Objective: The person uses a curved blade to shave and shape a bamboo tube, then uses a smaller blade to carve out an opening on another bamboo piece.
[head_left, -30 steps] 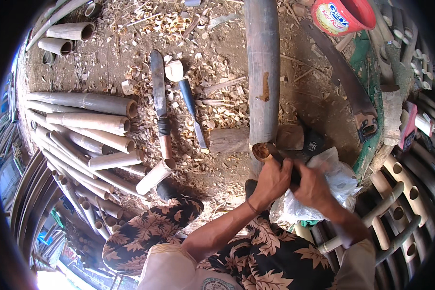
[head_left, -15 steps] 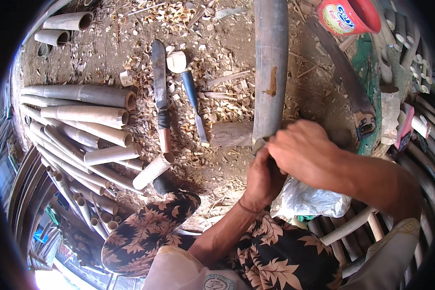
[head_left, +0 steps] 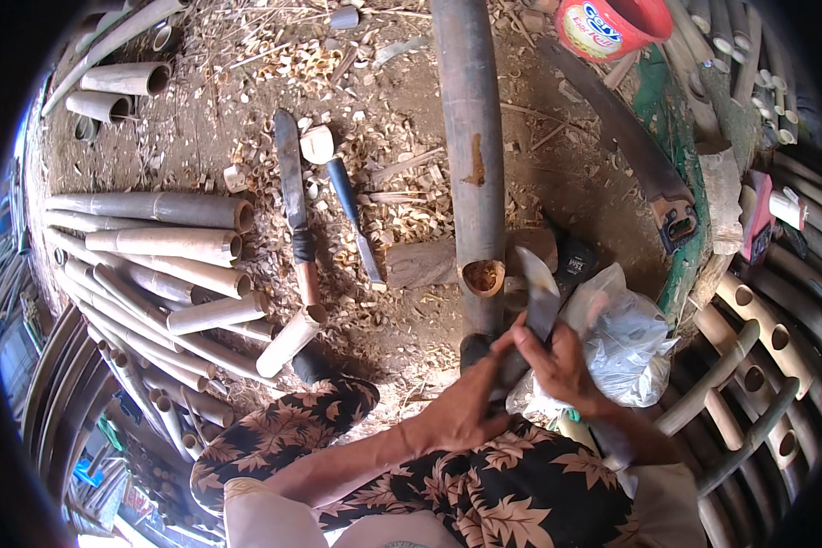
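Note:
Both hands are together over my lap, at a knife with a broad curved blade (head_left: 541,297) pointing up and away from me. My left hand (head_left: 466,397) is closed around its dark lower part, which is mostly hidden. My right hand (head_left: 562,365) grips it from the right, fingers curled at the base of the blade. Just beyond lies a long grey bamboo pole (head_left: 470,119), its hollow cut end (head_left: 484,279) facing me. A wooden block (head_left: 420,265) lies under the pole near that end. A clear plastic bag (head_left: 626,356) sits beside my right hand.
To the left lie a long knife (head_left: 290,183), a blue-handled chisel (head_left: 347,196) and a pile of bamboo tubes (head_left: 155,242). On the right are a handsaw (head_left: 639,151), a red tub (head_left: 612,27) and bamboo pieces with round holes (head_left: 758,342). Wood chips cover the ground.
Both hands have drawn back from the pole's near end toward my lap, uncovering its hollow opening. The curved blade now shows between them. The view has shifted somewhat.

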A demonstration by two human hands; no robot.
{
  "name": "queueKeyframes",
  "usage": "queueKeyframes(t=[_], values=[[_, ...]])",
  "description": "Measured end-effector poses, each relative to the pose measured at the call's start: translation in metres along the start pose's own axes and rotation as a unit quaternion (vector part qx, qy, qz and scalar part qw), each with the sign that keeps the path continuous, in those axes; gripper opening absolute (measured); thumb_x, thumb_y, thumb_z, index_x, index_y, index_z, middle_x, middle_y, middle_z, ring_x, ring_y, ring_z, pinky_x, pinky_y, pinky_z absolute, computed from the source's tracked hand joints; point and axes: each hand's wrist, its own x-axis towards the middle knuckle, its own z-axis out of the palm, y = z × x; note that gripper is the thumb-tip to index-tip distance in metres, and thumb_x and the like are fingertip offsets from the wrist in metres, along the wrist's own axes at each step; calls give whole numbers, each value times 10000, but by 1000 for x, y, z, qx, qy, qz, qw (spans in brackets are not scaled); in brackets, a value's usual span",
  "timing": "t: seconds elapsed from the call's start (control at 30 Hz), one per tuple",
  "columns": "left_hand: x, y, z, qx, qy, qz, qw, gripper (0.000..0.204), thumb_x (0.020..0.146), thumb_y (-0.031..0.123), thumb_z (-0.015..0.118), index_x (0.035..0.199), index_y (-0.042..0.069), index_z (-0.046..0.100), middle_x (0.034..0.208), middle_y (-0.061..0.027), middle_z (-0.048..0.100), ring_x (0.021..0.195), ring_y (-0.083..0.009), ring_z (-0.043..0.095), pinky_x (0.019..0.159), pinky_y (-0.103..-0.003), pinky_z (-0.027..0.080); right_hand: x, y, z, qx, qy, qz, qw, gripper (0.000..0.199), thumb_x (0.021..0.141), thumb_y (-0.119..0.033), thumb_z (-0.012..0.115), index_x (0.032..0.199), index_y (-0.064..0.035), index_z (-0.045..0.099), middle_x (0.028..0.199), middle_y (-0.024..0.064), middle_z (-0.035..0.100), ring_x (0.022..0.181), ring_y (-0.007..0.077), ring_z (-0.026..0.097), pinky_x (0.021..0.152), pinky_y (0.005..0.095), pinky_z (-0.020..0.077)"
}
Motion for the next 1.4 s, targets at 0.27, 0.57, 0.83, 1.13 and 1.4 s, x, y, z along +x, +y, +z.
queueKeyframes(t=[0.27,0.57,0.83,1.13,1.4], values=[[-7,83,-131,589,-74,-91,800,186,777,180,663,915,94,571,694,-46,614,552,-195,615,491,-355,519,24,47,61,659,-226,235,678,363,1007,-292,501,1279,-53,525,1104,182,669,925,297,693,884,446,544],[-16,-21,-118,348,33,-105,931,170,736,209,695,863,129,615,660,-74,636,560,-234,641,546,-381,549,30,27,55,401,-69,314,858,299,948,-263,592,1079,0,649,666,74,631,461,152,531,502,286,483],[6,-14,10,88,141,-228,959,727,784,269,699,1407,119,356,757,-247,662,667,-462,645,651,-496,549,25,36,44,-37,53,171,983,396,978,-315,512,861,37,652,717,126,696,571,183,623,479,280,495],[0,69,-139,588,-119,-97,794,202,835,140,636,1012,86,555,738,-70,637,584,-230,641,513,-374,531,26,53,79,604,-125,283,734,284,974,-297,578,1160,-83,591,739,81,679,585,195,635,596,367,529],[-11,-12,-103,417,-48,-106,901,87,876,147,553,931,83,528,598,-73,568,490,-261,582,445,-404,470,22,39,55,366,-73,276,886,306,945,-281,617,1056,4,601,686,27,554,469,115,544,422,256,415]])
